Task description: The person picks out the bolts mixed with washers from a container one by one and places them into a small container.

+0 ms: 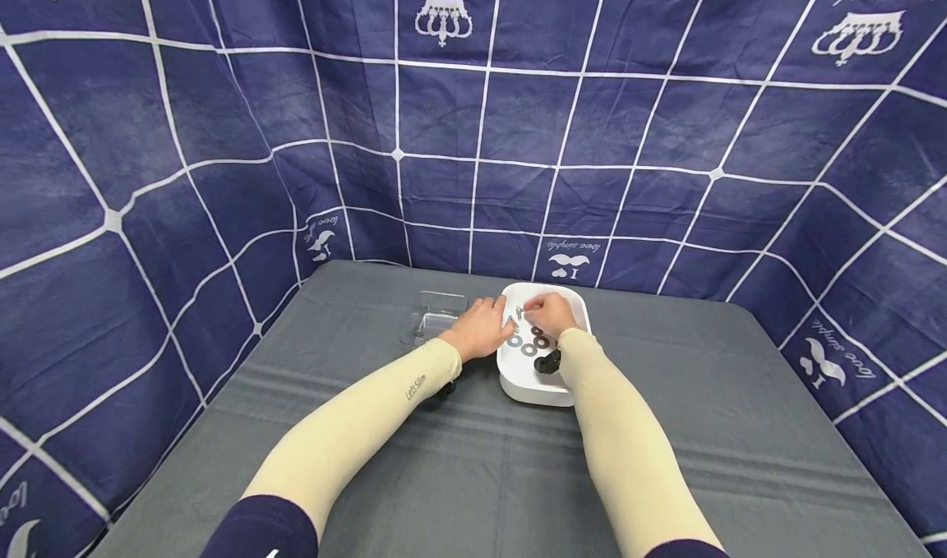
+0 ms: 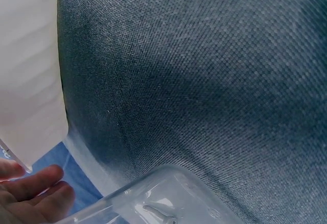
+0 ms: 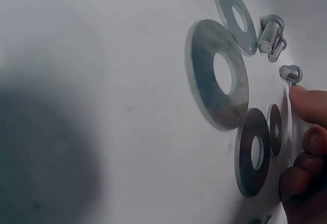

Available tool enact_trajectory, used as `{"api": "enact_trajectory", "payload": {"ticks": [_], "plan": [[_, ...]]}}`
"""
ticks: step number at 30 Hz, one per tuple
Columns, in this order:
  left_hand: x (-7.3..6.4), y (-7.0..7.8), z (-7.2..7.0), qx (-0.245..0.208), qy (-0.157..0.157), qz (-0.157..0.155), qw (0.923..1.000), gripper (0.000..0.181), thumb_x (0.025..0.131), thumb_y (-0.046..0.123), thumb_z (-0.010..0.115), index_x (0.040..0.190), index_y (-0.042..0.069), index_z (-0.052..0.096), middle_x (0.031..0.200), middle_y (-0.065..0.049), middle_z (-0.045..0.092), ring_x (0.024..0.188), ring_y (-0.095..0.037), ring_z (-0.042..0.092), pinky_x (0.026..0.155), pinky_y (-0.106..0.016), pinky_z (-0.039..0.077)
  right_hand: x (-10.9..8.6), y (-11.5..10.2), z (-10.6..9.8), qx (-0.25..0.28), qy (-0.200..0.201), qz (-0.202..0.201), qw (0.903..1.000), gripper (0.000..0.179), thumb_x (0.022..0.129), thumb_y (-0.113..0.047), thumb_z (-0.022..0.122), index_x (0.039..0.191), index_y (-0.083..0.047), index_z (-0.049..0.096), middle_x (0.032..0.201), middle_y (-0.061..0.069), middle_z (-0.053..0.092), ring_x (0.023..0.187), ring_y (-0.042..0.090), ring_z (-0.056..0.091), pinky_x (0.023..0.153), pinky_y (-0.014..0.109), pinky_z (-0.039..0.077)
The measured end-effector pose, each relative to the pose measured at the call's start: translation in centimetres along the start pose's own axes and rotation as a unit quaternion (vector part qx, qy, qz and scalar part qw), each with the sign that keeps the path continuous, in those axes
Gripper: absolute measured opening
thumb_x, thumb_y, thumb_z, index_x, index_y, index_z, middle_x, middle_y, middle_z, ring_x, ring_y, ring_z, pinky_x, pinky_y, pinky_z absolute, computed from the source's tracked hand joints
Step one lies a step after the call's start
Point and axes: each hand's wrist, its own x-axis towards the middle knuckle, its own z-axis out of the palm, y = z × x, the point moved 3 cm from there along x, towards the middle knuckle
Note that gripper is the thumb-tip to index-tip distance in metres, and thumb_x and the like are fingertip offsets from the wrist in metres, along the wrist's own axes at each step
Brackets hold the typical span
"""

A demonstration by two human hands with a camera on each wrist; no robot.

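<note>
A white oval tray point(image 1: 523, 381) holds several flat washers point(image 3: 217, 73) and a few short metal bolts point(image 3: 271, 32). Over the tray, my right hand point(image 1: 549, 313) has its fingers curled downward. One of its fingertips meets the head of a small bolt point(image 3: 291, 73), which it seems to pinch; the far side of that grip is hidden. My left hand point(image 1: 479, 329) rests at the tray's left edge, thumb across the rim and fingers loosely bent. In the left wrist view, those fingers point(image 2: 38, 183) lie by the tray's corner.
Left of the tray stands a clear plastic box point(image 1: 438, 321). A metal bolt point(image 2: 159, 214) shows inside it in the left wrist view. Grey cloth point(image 1: 473, 459) covers the table, and a dark blue curtain point(image 1: 533, 114) rises behind it.
</note>
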Motion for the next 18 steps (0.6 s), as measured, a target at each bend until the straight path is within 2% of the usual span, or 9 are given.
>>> {"api": "enact_trajectory", "payload": {"ticks": [18], "plan": [[0.27,-0.07,0.37,0.014,0.003,0.004,0.9999,0.064,0.105,0.036,0.042,0.152,-0.006,0.033,0.134,-0.025,0.056,0.126,-0.038,0.053,0.112,-0.041,0.041,0.28,-0.11,0.58,-0.017,0.011,0.03,0.9993,0.01,0.085,-0.017,0.077,0.091,-0.008,0.078,0.077,0.002,0.07,0.068,0.016,0.061,0.069,0.027,0.046]]}}
